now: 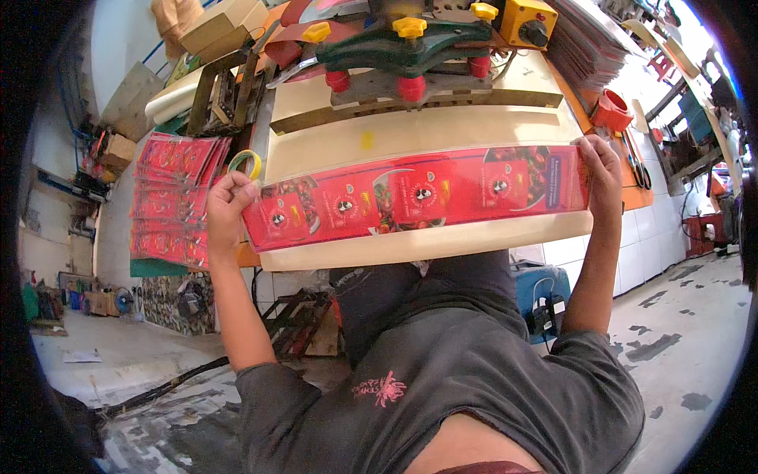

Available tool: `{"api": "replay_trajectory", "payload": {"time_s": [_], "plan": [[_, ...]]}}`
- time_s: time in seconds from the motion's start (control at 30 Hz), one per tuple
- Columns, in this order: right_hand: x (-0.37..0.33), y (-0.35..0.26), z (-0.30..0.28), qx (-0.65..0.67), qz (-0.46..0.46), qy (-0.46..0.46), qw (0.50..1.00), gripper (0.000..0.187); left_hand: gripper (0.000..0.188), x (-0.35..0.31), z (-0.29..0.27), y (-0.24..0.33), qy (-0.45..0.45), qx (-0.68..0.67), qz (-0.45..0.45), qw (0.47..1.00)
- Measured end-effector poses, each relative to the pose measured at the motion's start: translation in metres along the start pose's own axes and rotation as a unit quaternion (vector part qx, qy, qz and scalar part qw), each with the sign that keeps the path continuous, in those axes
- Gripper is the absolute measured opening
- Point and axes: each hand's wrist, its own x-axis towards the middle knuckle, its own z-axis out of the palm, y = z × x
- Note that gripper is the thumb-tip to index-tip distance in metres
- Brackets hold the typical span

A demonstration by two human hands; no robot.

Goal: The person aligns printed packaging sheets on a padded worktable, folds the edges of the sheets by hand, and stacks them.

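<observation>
Stretched between my two hands is a long red printed strip (466, 189) in a glossy clear plastic layer, with food pictures and round emblems along it. My left hand (230, 207) pinches its left end between thumb and fingers. At the other end, my right hand (602, 170) grips the upper right corner. The strip tilts slightly, its right end higher, over a cream-coloured work surface (316, 142). Just beyond it stands a press-like machine with a dark green clamp frame (442, 47), yellow knobs (410, 28) and red feet (411, 88).
Piles of similar red printed pieces (170, 201) lie at the left. A roll of yellow-green tape (246, 163) sits near my left hand. At the right are a red tape dispenser (612, 110), black-handled scissors (638, 166) and a yellow control box (530, 24); stacked sheets (588, 51) rise behind.
</observation>
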Motion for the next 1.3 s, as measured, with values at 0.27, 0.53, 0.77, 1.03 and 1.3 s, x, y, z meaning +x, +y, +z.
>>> {"api": "replay_trajectory", "payload": {"time_s": [0.27,0.53,0.77,1.03,1.3], "plan": [[-0.008,-0.004,-0.015,0.048,0.076,-0.023,0.996,0.031,0.009,0.003,0.012,0.012,-0.005,0.004,-0.001,1.000],[0.008,0.014,-0.015,-0.063,0.100,-0.003,0.993,0.032,0.016,0.017,0.019,0.004,0.051,-0.045,-0.120,0.990],[0.015,0.028,-0.016,-0.098,0.118,0.095,0.984,0.042,0.036,0.012,0.023,-0.048,0.072,-0.047,-0.125,0.988],[-0.009,0.012,-0.033,-0.040,0.153,-0.035,0.987,0.037,0.027,-0.013,0.028,-0.050,0.153,-0.069,-0.055,0.984],[-0.042,-0.004,-0.041,-0.114,0.119,-0.119,0.979,0.025,0.039,-0.038,0.031,-0.053,0.223,-0.072,0.036,0.972]]}}
